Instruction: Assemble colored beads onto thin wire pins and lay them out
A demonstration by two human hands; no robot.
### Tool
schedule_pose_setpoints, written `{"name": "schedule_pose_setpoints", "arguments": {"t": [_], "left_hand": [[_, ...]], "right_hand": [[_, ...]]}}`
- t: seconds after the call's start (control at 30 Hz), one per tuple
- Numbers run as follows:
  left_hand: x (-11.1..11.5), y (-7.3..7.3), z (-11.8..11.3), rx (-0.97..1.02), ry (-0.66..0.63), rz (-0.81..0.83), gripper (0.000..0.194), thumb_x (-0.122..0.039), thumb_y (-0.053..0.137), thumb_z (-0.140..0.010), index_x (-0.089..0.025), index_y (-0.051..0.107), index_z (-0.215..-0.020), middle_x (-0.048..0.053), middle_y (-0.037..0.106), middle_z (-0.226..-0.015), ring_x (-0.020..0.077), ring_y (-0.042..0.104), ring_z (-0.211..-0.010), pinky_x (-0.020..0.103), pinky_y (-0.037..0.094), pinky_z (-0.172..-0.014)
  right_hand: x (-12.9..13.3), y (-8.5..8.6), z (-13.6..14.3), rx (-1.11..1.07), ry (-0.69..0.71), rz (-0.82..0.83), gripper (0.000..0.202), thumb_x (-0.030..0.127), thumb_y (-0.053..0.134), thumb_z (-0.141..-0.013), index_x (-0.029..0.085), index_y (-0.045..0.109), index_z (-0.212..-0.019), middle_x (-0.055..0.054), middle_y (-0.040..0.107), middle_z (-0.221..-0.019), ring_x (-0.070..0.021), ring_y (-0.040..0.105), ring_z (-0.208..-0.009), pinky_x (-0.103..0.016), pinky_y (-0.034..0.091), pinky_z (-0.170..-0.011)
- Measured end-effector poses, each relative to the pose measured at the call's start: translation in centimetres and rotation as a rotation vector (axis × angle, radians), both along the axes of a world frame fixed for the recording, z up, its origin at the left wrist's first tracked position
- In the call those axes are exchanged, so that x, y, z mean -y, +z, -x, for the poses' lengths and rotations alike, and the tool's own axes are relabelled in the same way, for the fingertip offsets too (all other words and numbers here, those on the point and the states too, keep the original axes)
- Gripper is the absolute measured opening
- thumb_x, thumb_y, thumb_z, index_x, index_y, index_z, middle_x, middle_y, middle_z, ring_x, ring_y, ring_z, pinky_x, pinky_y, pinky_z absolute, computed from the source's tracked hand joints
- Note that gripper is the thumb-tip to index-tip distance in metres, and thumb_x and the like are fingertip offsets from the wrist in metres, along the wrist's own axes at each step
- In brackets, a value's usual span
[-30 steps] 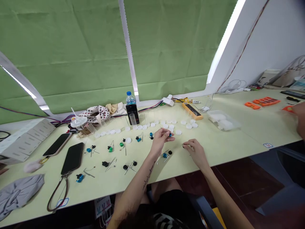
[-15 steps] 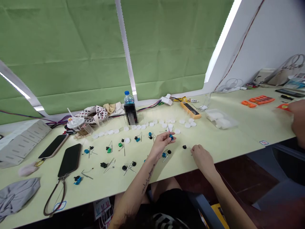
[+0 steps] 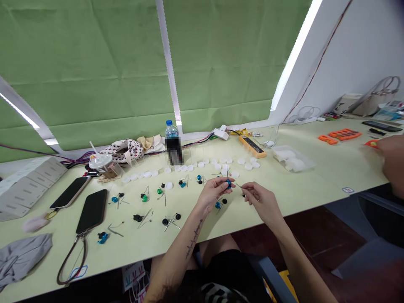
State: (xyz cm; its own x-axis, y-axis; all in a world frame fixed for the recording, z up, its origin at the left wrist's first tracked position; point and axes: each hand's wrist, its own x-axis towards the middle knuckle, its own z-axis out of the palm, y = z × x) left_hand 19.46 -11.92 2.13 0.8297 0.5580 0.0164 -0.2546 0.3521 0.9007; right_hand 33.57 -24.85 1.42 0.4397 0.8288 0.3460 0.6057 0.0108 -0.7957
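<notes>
Between the fingertips of my left hand (image 3: 212, 194) is a small blue part (image 3: 229, 183), with a thin rod standing up from it. My right hand (image 3: 259, 201) pinches a thin metal pin (image 3: 239, 185) that points toward the blue part; a gap shows between them. A black piece lies partly hidden under my right fingers. Below my left hand lie another blue part (image 3: 217, 205) and a black disc (image 3: 224, 201). Small sets of blue, green and black parts with metal rods lie to the left, among them a green part (image 3: 144, 198).
Several white round caps (image 3: 184, 168) form a row behind my hands. A bottle (image 3: 172, 136), a yellow multimeter (image 3: 252, 146) and a plastic bag (image 3: 293, 159) stand or lie farther back. Phones (image 3: 92, 211) are at left; another person's hand (image 3: 391, 155) is at right.
My right hand has lifted and moved left toward my left hand, with the pin now visible in its fingers. The blue part and its rod are held more upright.
</notes>
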Motion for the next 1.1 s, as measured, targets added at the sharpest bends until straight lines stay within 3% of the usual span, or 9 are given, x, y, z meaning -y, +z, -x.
{"name": "schedule_pose_setpoints", "arguments": {"t": [0.1,0.23,0.4,0.57,0.93,1.1], "left_hand": [[0.1,0.2,0.2,0.025,-0.056,0.015,0.039,-0.038,0.067,-0.074,-0.011,0.067,-0.102,0.012,0.066,-0.089,0.0095,0.057,-0.068,0.024,0.045,-0.073],[0.2,0.6,0.7,0.041,-0.066,0.002,0.037,-0.038,0.066,-0.076,-0.012,0.067,-0.102,0.012,0.066,-0.09,0.0099,0.056,-0.069,0.024,0.045,-0.073],[0.5,0.7,0.8,-0.002,0.06,-0.092,0.027,-0.03,0.07,-0.071,-0.013,0.067,-0.092,0.008,0.065,-0.088,0.0105,0.057,-0.068,0.026,0.046,-0.073],[0.5,0.1,0.3,-0.042,0.181,-0.214,0.025,-0.025,0.075,-0.061,-0.013,0.063,-0.079,0.005,0.065,-0.079,0.0109,0.057,-0.061,0.026,0.048,-0.063],[0.9,0.0,0.7,-0.194,0.316,-0.511,0.022,-0.026,0.074,-0.061,-0.016,0.066,-0.078,0.002,0.062,-0.071,0.0134,0.056,-0.065,0.025,0.046,-0.062],[1.3,0.2,0.7,-0.194,0.3,-0.429,0.013,-0.021,0.065,-0.069,-0.018,0.065,-0.081,0.003,0.066,-0.075,0.0175,0.063,-0.071,0.028,0.049,-0.067]], "right_hand": [[-0.3,1.6,1.6,0.103,-0.045,-0.121,0.024,0.034,0.043,-0.091,0.02,0.062,-0.092,-0.004,0.063,-0.078,-0.0139,0.058,-0.058,-0.027,0.048,-0.057],[-0.4,2.3,2.8,0.333,-0.1,-0.169,0.023,0.03,0.044,-0.091,0.02,0.065,-0.092,-0.005,0.065,-0.084,-0.0152,0.059,-0.067,-0.027,0.046,-0.062],[-0.3,2.4,3.5,0.375,-0.13,-0.182,0.024,0.031,0.045,-0.091,0.02,0.066,-0.092,-0.005,0.063,-0.078,-0.0126,0.053,-0.057,-0.026,0.044,-0.058],[0.1,2.2,4.0,0.396,-0.151,-0.144,0.024,0.032,0.047,-0.091,0.021,0.068,-0.089,-0.002,0.059,-0.071,-0.0109,0.049,-0.052,-0.025,0.04,-0.055],[0.1,1.6,4.4,0.443,-0.158,-0.095,0.026,0.03,0.044,-0.092,0.02,0.067,-0.089,-0.002,0.055,-0.069,-0.0107,0.05,-0.053,-0.024,0.038,-0.053],[0.1,1.7,4.7,0.473,-0.185,-0.098,0.028,0.031,0.041,-0.093,0.019,0.066,-0.087,-0.002,0.053,-0.066,-0.0109,0.048,-0.052,-0.024,0.037,-0.053]]}}
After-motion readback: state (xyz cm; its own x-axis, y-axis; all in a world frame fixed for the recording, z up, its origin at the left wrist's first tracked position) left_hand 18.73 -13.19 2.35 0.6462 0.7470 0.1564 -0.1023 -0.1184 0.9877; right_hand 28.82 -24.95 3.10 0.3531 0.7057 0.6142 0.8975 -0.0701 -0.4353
